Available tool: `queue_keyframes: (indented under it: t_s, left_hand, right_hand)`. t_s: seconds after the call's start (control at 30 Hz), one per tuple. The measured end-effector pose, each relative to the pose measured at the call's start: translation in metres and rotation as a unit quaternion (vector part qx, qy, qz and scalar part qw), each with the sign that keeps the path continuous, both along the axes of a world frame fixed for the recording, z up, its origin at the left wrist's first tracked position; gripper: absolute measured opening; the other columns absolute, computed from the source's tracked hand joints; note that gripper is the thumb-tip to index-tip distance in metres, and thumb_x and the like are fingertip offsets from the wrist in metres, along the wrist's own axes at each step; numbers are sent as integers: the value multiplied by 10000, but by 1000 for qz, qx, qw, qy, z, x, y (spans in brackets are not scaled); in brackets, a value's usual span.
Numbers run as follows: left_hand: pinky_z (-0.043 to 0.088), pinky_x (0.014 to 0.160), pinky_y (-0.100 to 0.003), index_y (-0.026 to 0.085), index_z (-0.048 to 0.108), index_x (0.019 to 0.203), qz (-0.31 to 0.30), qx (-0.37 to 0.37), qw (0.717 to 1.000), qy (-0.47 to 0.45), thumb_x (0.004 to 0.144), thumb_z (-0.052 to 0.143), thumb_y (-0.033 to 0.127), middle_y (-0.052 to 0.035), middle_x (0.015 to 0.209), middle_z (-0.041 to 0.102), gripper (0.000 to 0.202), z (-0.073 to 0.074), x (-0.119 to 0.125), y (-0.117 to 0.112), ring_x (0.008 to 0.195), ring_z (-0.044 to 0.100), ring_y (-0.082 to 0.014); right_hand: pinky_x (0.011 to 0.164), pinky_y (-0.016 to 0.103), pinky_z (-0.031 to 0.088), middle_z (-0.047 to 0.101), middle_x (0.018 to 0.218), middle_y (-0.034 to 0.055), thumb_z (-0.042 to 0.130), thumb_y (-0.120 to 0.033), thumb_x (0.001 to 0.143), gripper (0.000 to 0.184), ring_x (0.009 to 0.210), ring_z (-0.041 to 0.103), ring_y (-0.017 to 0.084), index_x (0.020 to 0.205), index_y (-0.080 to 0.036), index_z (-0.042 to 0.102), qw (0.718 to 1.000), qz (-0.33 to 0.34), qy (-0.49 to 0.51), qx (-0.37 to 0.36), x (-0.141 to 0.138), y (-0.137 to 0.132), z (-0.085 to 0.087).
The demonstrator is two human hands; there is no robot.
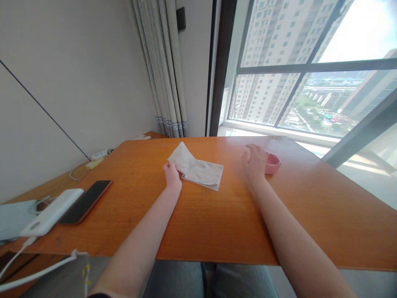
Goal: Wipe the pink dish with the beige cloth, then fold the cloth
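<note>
The edge of a folded white cloth [195, 167] is pinched by the left hand [172, 176], the cloth lying flat on the orange wooden table [217, 231]. The right hand [254, 163] is held half open, fingers spread, with nothing grasped, just beside a small pink dish [273, 163]. A black phone [85, 202] and a white power bank [51, 212] are placed well to the left.

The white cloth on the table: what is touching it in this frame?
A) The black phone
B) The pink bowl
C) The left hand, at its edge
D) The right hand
C. The left hand has its fingers on the edge of the cloth, while the right hand stays apart from it, beside the pink bowl.
</note>
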State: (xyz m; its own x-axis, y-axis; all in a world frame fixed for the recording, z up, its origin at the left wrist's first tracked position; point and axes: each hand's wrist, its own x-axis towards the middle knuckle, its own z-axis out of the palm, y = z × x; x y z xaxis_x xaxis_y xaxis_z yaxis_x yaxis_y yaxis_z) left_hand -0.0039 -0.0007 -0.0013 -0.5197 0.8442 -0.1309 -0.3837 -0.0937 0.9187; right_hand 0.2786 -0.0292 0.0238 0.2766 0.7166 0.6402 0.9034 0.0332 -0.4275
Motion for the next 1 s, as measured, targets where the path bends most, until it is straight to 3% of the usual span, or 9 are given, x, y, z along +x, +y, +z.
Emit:
queue_keyframes:
  t_s: [0.1,0.2,0.3,0.4,0.5,0.57,0.63,0.77,1.0]
  left_hand:
    - [373,990,-304,250,384,1144,135,29,987,86,739,521,153,-76,1287,424,439,5,-23,5,1194,458,-165]
    - [265,1084,-330,244,421,1166,161,95,960,210,772,487,148,-76,1367,377,411,9,-39,9,1293,357,-179]
    - [278,1074,-364,224,534,1013,70,129,946,291,769,482,137,-65,1205,517,265,5,-39,12,1205,445,-196]
    - [349,1011,-390,215,602,856,-113,139,907,380,737,542,152,-59,1020,596,147,-3,-26,10,1064,529,-224]
    - [411,919,-391,220,637,800,-292,159,800,499,719,596,203,-56,906,621,92,-7,-13,1,931,562,-240]
    - [428,872,-380,223,650,802,-358,171,728,559,698,628,231,-58,881,621,106,-6,-9,-5,892,562,-246]
    - [432,838,-370,220,650,813,-370,167,689,600,690,626,232,-61,862,613,126,-4,-9,-10,864,557,-246]
    - [437,746,-331,207,613,802,-347,141,659,653,720,530,175,-55,824,599,121,-1,-10,-12,788,548,-214]
    - [389,586,-266,199,559,716,-369,67,647,664,755,517,222,-14,710,602,62,5,-5,-15,657,545,-161]
  right_hand:
    - [957,364,359,610,1134,111,389,-277,882,329,1084,526,237,1119,-171,590,969,195,-51,-142,-57,-3,-7]
    - [933,351,373,613,1132,106,482,-328,842,314,1079,522,251,1081,-179,621,932,252,-87,-247,-86,-8,-20]
    - [942,373,364,580,1215,105,506,-246,801,333,1146,482,275,1109,-185,616,927,229,-103,-280,-83,-7,-27]
    - [945,394,360,567,1259,101,463,-181,809,363,1179,468,280,1148,-188,594,931,200,-93,-290,-62,0,-27]
    - [945,380,359,571,1247,107,468,-179,811,351,1165,484,267,1138,-180,593,933,190,-83,-294,-47,4,-22]
    - [923,358,368,583,1209,103,501,-173,777,324,1128,507,260,1080,-183,614,928,197,-94,-303,-45,2,-17]
    - [875,340,382,596,1149,96,543,-174,731,286,1081,527,262,1003,-190,626,919,203,-122,-315,-48,-3,-13]
    - [741,303,388,610,998,95,543,-145,704,196,947,572,245,887,-180,606,907,174,-171,-343,-60,-10,-8]
    - [608,267,348,651,842,51,531,-167,726,121,788,599,200,833,-194,580,894,153,-165,-387,-60,-12,-3]
